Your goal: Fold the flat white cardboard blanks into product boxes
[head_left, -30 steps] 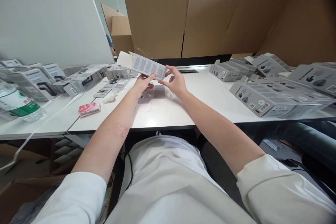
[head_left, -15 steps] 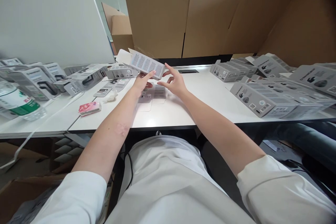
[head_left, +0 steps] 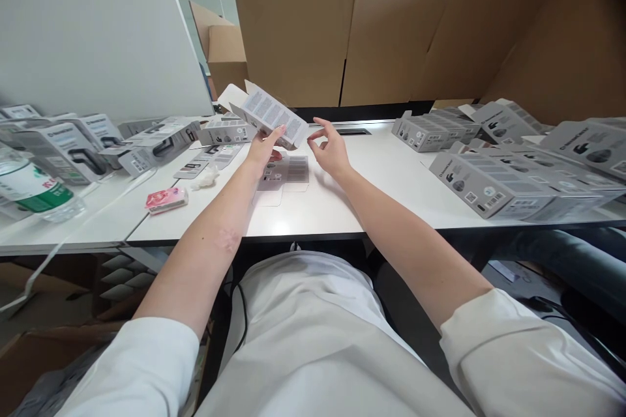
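Observation:
My left hand (head_left: 263,151) grips a small grey carton (head_left: 268,113) with printed text, held tilted above the white table (head_left: 337,205), its end flap open at the upper left. My right hand (head_left: 329,150) hovers just right of the carton with fingers spread and loosely curled, touching nothing. A flattened carton (head_left: 288,172) lies on the table under both hands.
Grey product boxes (head_left: 493,186) are stacked on the right, and more grey boxes (head_left: 156,143) crowd the left. A pink packet (head_left: 166,199), a crumpled tissue (head_left: 205,178) and a water bottle (head_left: 29,189) lie left. Large cardboard cartons (head_left: 391,26) stand behind the table.
My right hand let go of the carton's right end and drew back slightly. My left hand tilted the carton up and to the left.

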{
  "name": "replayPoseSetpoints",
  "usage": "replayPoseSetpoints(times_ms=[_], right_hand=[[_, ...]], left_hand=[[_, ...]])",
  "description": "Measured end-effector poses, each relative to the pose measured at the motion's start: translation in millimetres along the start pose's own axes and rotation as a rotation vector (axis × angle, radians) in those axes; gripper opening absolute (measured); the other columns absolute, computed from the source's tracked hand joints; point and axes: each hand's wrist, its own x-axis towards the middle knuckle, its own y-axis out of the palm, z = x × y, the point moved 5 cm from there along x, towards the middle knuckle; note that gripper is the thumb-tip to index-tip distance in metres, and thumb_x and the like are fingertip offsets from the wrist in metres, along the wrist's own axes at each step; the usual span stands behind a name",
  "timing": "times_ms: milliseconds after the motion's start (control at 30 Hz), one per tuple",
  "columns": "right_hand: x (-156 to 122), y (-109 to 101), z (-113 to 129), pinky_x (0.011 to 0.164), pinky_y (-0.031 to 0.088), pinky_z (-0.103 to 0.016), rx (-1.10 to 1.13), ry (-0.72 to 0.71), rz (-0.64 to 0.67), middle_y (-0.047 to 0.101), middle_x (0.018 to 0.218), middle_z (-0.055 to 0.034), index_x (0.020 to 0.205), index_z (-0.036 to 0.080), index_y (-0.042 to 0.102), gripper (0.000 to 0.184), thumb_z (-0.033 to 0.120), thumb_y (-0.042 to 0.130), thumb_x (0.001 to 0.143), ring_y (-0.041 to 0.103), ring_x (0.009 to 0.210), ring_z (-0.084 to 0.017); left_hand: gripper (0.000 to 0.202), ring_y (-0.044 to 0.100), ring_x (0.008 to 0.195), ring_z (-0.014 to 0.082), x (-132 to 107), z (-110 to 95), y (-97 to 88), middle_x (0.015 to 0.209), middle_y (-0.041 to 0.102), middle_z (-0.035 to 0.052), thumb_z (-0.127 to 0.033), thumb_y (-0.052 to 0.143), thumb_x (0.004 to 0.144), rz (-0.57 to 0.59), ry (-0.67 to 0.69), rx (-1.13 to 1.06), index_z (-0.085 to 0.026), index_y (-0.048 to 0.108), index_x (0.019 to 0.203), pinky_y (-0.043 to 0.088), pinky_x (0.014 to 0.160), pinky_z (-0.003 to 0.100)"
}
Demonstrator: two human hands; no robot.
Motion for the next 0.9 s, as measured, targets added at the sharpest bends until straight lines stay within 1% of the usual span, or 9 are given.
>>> replayPoseSetpoints(times_ms=[100,167,267,333,500,633,700,767,900], right_hand=[[5.2,-9.4,-11.7,0.097,0.070,-0.054,-0.021,0.076,-0.106,0.081,0.131,-0.0115,0.169,0.031,0.067,0.060,0.047,0.078,0.113,0.070,0.081,-0.024],[6.7,-15.7,-15.2,0.100,0.070,-0.056,0.010,0.105,-0.168,0.079,0.130,-0.0127,0.164,0.030,0.069,0.052,0.049,0.074,0.116,0.074,0.091,-0.028],[6.5,-21.6,-14.1,0.102,0.071,-0.058,0.074,0.106,-0.213,0.078,0.130,-0.0143,0.158,0.031,0.071,0.047,0.053,0.073,0.116,0.076,0.109,-0.033],[5.6,-22.5,-11.6,0.103,0.072,-0.058,0.070,0.099,-0.210,0.077,0.131,-0.0152,0.154,0.030,0.073,0.046,0.055,0.076,0.115,0.076,0.114,-0.034],[5.8,-17.7,-9.8,0.103,0.072,-0.058,-0.017,0.050,-0.150,0.076,0.129,-0.0145,0.145,0.029,0.074,0.045,0.055,0.083,0.109,0.076,0.115,-0.035],[8.2,-14.6,-23.4,0.100,0.072,-0.053,-0.003,0.100,-0.168,0.076,0.124,-0.0125,0.139,0.030,0.073,0.041,0.060,0.078,0.110,0.076,0.112,-0.033],[9.6,-13.9,-33.0,0.097,0.071,-0.051,0.013,0.159,-0.191,0.076,0.122,-0.0122,0.135,0.029,0.073,0.042,0.064,0.073,0.113,0.076,0.109,-0.032],[10.9,-13.5,-40.4,0.094,0.070,-0.049,0.038,0.198,-0.210,0.076,0.120,-0.0116,0.130,0.029,0.072,0.045,0.071,0.068,0.115,0.076,0.107,-0.031],[11.9,-14.6,-42.6,0.093,0.070,-0.047,0.117,0.216,-0.244,0.076,0.112,-0.0099,0.125,0.029,0.073,0.059,0.086,0.064,0.115,0.076,0.104,-0.029]], left_hand=[[0.073,0.072,0.076,0.0179,0.4,4.0,4.1,0.123,0.087,0.0114,-0.079,0.099,0.086,0.037,0.017,0.062,-0.024,0.075,0.128,0.061,0.077,0.037],[0.070,0.074,0.081,0.0205,0.1,8.2,7.0,0.129,0.086,0.0142,-0.073,0.103,0.087,0.063,0.036,0.124,-0.024,0.073,0.127,0.059,0.075,0.038],[0.076,0.078,0.095,0.0277,-1.4,14.9,10.7,0.131,0.084,0.0158,-0.066,0.111,0.080,0.106,0.061,0.242,-0.025,0.072,0.130,0.058,0.080,0.040],[0.081,0.077,0.102,0.0311,-2.9,17.7,12.7,0.128,0.083,0.0146,-0.063,0.115,0.073,0.137,0.073,0.301,-0.026,0.072,0.132,0.058,0.085,0.041],[0.081,0.074,0.103,0.0326,-7.4,14.7,15.6,0.111,0.077,0.0079,-0.055,0.118,0.064,0.155,0.119,0.415,-0.028,0.070,0.123,0.054,0.093,0.042],[0.077,0.074,0.105,0.0346,-13.3,7.1,21.1,0.113,0.077,0.0086,-0.057,0.116,0.065,0.211,0.193,0.547,-0.028,0.065,0.116,0.055,0.096,0.045],[0.079,0.075,0.105,0.0363,-16.1,4.4,22.5,0.114,0.077,0.0101,-0.064,0.114,0.067,0.228,0.220,0.588,-0.028,0.064,0.116,0.055,0.095,0.048],[0.083,0.075,0.105,0.0373,-18.5,2.3,23.4,0.115,0.077,0.0107,-0.069,0.113,0.067,0.242,0.250,0.594,-0.028,0.065,0.122,0.056,0.097,0.050],[0.084,0.076,0.110,0.0383,-21.5,0.0,24.8,0.112,0.077,0.0087,-0.064,0.115,0.066,0.258,0.264,0.582,-0.028,0.068,0.127,0.057,0.104,0.051]])
